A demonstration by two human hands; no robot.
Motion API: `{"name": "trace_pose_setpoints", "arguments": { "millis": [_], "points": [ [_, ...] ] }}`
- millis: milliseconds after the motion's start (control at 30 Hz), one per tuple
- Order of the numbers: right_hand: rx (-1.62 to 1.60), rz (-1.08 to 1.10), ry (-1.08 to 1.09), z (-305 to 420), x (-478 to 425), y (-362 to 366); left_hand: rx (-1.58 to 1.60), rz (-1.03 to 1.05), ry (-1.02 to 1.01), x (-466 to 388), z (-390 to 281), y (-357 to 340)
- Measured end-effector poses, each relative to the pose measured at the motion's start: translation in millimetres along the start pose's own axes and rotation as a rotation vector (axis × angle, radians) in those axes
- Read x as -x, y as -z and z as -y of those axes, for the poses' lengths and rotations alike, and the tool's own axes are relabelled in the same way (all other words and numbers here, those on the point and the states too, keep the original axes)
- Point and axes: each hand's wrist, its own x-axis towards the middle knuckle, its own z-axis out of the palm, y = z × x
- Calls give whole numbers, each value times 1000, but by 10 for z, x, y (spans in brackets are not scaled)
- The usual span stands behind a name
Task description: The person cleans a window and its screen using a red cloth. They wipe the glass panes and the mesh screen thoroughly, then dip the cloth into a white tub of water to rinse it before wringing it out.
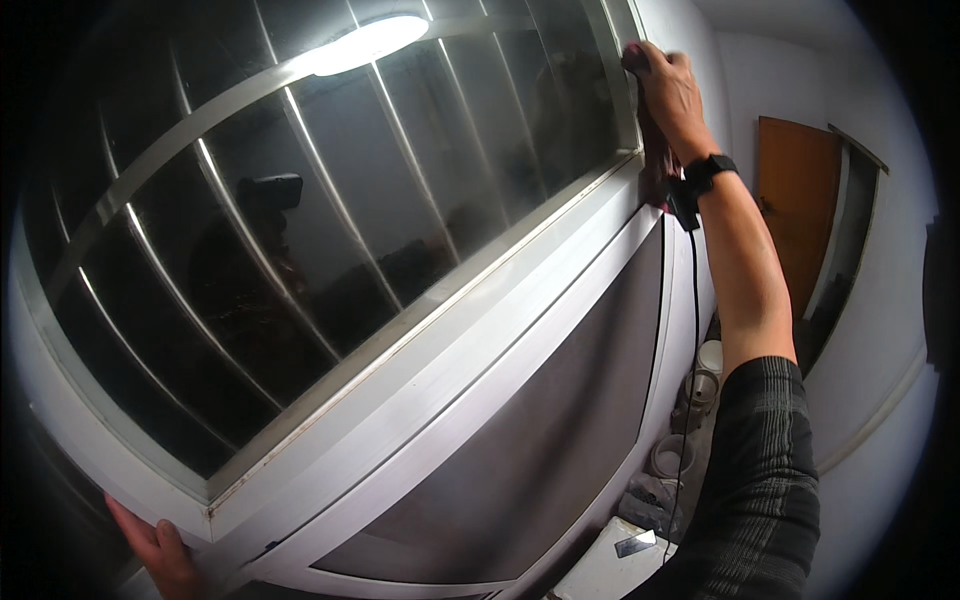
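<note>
A large window sash with a white frame [390,390] and dark glass [360,187] fills the left and middle of the view. High on the right, my right hand [670,94] grips a dark red cloth [657,161], which hangs down along the frame's right side. My left hand [161,551] is at the lower left, holding the frame's edge near its bottom corner; part of it is cut off by the picture's rim. Below the sash lies a second white-framed panel [517,442] with a greyish surface.
On the floor at the right stand several tubs and buckets [673,455]. Nearer, a small metal plate [636,544] rests on a white box-like surface [600,570]. A black cable [696,300] hangs from my right wrist. An orange-brown door [796,210] stands beyond.
</note>
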Motion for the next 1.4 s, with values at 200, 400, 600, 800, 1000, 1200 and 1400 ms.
{"name": "trace_pose_setpoints", "arguments": {
  "millis": [200, 400, 600, 800, 1000, 1200, 1400],
  "points": [
    [303, 177, -20, -140, 92, -347, -90, -18, -85, -30, 163, 117],
    [363, 345, 13, -256, 234, -365, -61, 46, -59, -44, 121, 79],
    [379, 665, 27, -340, 532, -308, -100, 57, -86, -54, 100, 71],
    [399, 817, 100, -411, 312, 16, -31, 30, 23, -37, -23, -106],
    [323, 418, 38, -188, 216, 215, -31, 73, -13, -48, 47, -35],
    [507, 667, 46, -154, 460, -241, 50, 86, -66, -50, 50, 54],
    [539, 776, 327, -282, 263, -293, -91, 32, -73, -6, 82, 38]
  ]
}}
